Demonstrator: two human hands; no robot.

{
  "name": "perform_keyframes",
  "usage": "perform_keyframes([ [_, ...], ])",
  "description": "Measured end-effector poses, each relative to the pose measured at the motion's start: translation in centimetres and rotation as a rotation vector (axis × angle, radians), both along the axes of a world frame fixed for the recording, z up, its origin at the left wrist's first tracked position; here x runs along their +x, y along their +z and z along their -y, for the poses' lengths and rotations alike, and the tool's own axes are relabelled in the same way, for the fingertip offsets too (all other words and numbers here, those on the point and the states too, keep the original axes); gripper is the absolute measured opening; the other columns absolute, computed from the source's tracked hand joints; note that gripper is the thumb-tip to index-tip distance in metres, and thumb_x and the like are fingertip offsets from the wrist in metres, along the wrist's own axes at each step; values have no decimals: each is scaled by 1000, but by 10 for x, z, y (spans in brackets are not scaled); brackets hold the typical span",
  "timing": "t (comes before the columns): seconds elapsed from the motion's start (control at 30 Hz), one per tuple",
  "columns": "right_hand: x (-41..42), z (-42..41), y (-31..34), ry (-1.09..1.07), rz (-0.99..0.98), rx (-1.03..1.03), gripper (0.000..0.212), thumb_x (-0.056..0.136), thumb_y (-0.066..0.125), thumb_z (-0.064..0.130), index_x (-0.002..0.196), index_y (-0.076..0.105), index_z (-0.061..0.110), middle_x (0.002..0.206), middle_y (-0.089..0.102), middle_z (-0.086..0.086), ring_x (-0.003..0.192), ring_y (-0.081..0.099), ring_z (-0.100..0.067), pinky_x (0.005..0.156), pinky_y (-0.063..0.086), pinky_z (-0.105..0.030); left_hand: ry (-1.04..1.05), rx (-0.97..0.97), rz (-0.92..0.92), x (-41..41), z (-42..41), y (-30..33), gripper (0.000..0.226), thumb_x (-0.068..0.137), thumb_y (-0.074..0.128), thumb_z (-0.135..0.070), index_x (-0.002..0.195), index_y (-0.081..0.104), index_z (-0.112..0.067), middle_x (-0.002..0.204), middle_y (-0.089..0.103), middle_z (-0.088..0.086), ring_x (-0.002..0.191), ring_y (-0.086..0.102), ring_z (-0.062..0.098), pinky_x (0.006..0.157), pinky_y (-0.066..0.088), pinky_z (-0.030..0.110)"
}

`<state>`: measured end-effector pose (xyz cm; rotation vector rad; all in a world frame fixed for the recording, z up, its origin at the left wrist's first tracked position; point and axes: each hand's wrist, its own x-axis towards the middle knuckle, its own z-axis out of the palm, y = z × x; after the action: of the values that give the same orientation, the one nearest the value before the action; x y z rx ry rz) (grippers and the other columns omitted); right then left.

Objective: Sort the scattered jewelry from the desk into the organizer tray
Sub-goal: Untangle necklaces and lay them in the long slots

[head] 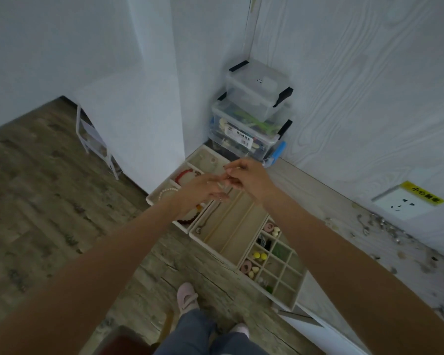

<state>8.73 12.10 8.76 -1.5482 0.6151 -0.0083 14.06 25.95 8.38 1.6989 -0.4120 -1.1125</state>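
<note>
White wood-grain walls meet at a corner behind a pale desk (318, 201) whose surface runs along the right; on it lie the beige organizer trays (231, 234), set end to end toward the corner. Above the long-slotted middle tray both hands meet, fingertips touching: the left hand (203, 190) is turned partly palm-up with loosely bent fingers, and the right hand (246, 178) has its fingers curled, thumb and forefinger pinching something small and thin at the left fingertips; what the item is cannot be told, nor whether the left hand grips it. A thin chain with a small pendant (203, 226) lies in the left slot of that tray; a red bead bracelet (187, 174) and a white pearl bracelet (167, 192) sit in compartments of the far tray; the near tray's small square cells hold yellow beads (260, 256), pink rings and pale pieces. Scattered small metal jewelry (385, 226) lies along the desk's right side below a white wall socket with a yellow label (408, 201). Stacked clear plastic storage boxes with black clasps (254, 111) stand in the corner. Below, grey wood-plank floor (49, 188), a white wire rack (95, 142), and the person's pink slippers (186, 295) and grey trousers.
</note>
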Motion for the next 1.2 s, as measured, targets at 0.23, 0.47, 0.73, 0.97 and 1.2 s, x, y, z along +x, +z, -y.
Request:
perform_keyframes([
  [0.23,-4,13,-45,219,-55,-575,18,90,54,1,94,70,7,84,64,5,72,57,-3,62,40,-7,25,85,238,4,-13,-30,17,88,49,7,93,53,-9,79,59,7,69,60,18,62,55,24],
  [0.47,-2,25,-68,454,-164,-950,26,95,44,11,111,66,13,115,64,-7,103,59,-22,86,42,-26,-67,270,365,-9,-10,-43,18,90,50,1,103,55,-11,74,56,2,63,57,15,63,53,28],
  [0.73,1,27,-79,513,-307,-1095,30,99,36,15,109,64,8,110,64,-10,101,61,-27,85,49,-35,-264,509,560,-18,-4,-47,35,90,47,-11,124,49,-17,104,65,14,88,64,35,77,56,45],
  [0.97,0,30,-80,564,-321,-1161,31,99,36,12,118,59,3,121,55,-13,110,53,-27,93,44,-34,-357,619,773,-22,2,-54,33,92,46,-5,124,47,-11,111,59,12,94,61,27,69,48,31],
  [1.2,-3,38,-81,617,-348,-1187,29,99,35,11,115,58,3,120,51,-13,111,49,-26,87,42,-33,-392,682,885,-28,5,-62,31,93,48,-2,122,49,-10,117,57,13,99,61,29,71,47,33],
])
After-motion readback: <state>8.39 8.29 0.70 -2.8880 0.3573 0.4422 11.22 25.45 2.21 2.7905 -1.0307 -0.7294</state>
